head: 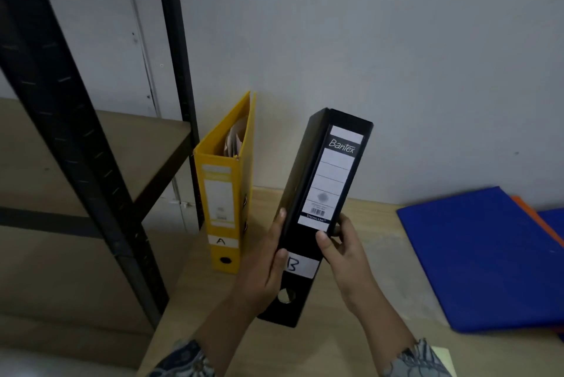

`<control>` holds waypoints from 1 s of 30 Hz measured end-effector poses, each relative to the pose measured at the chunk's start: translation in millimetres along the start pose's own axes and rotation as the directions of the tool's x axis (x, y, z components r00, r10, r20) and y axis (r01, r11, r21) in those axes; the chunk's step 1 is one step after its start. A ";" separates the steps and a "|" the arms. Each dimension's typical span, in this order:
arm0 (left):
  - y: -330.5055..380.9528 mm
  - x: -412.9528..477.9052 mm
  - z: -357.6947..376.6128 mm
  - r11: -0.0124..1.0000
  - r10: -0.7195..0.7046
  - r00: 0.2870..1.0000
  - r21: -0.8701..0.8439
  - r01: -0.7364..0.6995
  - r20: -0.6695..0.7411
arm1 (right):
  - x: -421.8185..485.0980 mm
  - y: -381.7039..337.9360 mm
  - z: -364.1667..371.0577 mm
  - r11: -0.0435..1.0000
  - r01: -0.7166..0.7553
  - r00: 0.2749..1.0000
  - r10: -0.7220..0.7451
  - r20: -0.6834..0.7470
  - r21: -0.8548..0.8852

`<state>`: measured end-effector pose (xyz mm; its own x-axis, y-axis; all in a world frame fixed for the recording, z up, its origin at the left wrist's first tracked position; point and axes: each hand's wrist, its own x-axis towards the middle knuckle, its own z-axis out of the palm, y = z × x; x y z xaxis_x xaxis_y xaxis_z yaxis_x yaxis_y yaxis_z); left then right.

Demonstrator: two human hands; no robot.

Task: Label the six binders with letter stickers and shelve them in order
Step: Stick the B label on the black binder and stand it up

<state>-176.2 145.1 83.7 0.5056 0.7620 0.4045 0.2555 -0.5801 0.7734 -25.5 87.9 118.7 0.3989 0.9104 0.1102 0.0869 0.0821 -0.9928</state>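
- Your left hand grips the black binder low on its left side. The thumb lies across the spine against the B sticker, and the fingers curl round the cover's edge.
- Your right hand holds the same binder from the right. The thumb presses on the foot of the printed label, and the other fingers curl behind the far edge.
- The black binder sits between your two hands, spine toward you, tilted so its top leans right. Its lower end is over the table; you cannot tell whether it touches the wood.
- Your sleeves are patterned.
- Just left of your left hand, and apart from it, the yellow binder stands upright at the table's back left corner. Its spine faces you, the A sticker is low on the spine, and papers show at the top.
- The yellow binder is just beside a black post of the rack, whose shelf board lies further left.
- Well to the right, a blue folder lies flat on the table, with an orange folder showing at its far edge.
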 end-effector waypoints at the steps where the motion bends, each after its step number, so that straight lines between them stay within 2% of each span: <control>1: -3.2 -1.9 0.9 1.000 -0.005 1.000 0.006 0.005 -0.002 | 0.1 2.9 1.0 1.000 -0.003 1.000 0.003 0.012 -0.027; 4: -15.1 -10.7 3.4 0.997 -0.066 0.998 0.028 0.066 0.003 | 1.6 12.1 6.1 0.986 -0.008 0.997 0.020 0.070 -0.165; 7: -27.4 -20.1 7.4 0.986 -0.163 0.987 0.036 0.163 0.007 | -1.1 27.3 16.9 0.925 0.008 0.995 0.031 0.098 -0.379; 9: -32.6 -21.2 9.8 0.977 -0.212 0.977 -0.006 0.212 -0.004 | -2.4 38.3 25.6 0.893 0.028 0.995 0.016 0.094 -0.449; 15: -33.6 0.8 10.2 0.919 -0.357 0.932 -0.201 0.340 -0.058 | 14.6 41.3 42.9 0.840 0.061 0.998 -0.033 0.062 -0.539; 20: -36.0 15.4 11.1 0.882 -0.444 0.892 -0.218 0.417 -0.088 | 31.6 37.6 51.1 0.799 0.084 0.996 -0.049 0.074 -0.595; 30: -42.2 34.0 14.0 0.853 -0.518 0.845 -0.156 0.498 -0.132 | 53.1 36.2 61.9 0.700 0.097 0.995 -0.044 0.093 -0.707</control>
<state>-158.3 191.4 58.0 0.1860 0.9825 0.0059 0.3409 -0.0702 0.9375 -57.7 164.3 85.7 0.3077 0.9397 0.1490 0.7451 -0.1406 -0.6519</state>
